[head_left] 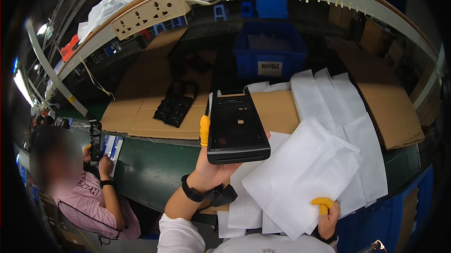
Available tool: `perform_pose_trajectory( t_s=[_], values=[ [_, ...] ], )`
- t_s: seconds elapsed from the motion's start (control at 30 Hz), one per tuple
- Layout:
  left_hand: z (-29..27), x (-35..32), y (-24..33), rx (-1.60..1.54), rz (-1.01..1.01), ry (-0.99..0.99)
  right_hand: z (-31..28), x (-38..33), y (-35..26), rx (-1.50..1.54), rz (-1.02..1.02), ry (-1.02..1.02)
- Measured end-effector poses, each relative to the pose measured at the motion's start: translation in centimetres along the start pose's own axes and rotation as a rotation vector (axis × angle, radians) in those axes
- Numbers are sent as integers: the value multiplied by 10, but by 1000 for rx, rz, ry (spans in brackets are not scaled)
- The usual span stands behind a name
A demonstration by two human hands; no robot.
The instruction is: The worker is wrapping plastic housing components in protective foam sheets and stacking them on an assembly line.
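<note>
Left hand (210,168) grips black plastic housing (236,128) from below, raised above counter (150,170), open face up for viewing. Right hand (327,215) pinches white foam sheet (300,173) corner, lifting from stack.

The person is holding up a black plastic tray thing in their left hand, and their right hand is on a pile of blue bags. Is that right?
Almost. The bags under the right hand are white, not blue; the head view shows this. The blue thing is the bin farther back. The left hand does hold up the black plastic tray.
</note>
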State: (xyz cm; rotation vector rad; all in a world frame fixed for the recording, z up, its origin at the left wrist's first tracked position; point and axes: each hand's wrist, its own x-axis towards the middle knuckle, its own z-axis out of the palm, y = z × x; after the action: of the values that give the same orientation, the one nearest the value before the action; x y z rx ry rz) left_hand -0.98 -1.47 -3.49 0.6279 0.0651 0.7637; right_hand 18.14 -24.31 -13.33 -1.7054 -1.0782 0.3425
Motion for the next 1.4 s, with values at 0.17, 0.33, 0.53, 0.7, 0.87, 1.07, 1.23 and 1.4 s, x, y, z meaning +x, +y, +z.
perform_pose_trajectory(
  t_s=[0.17,0.33,0.53,0.7,0.87,1.07,1.23,1.4],
  values=[
    [4,-4,-3,45,-17,-1,3,1,-11,73,32,11],
    [4,-8,-2,120,-23,-13,4,-1,-10,44,26,10],
    [-8,-1,3,214,-108,48,0,0,-10,25,25,7],
    [-117,49,34,1264,106,626,-1,-3,8,33,7,1],
    [-203,48,65,2102,93,928,-2,-1,2,46,6,-15],
    [-241,38,102,2377,-354,1212,-5,-4,1,42,-27,-3],
    [-180,57,83,2403,137,689,-7,-1,5,67,-3,-55],
    [-75,46,20,2213,-168,-338,-9,-3,10,103,11,3]
  ],
)
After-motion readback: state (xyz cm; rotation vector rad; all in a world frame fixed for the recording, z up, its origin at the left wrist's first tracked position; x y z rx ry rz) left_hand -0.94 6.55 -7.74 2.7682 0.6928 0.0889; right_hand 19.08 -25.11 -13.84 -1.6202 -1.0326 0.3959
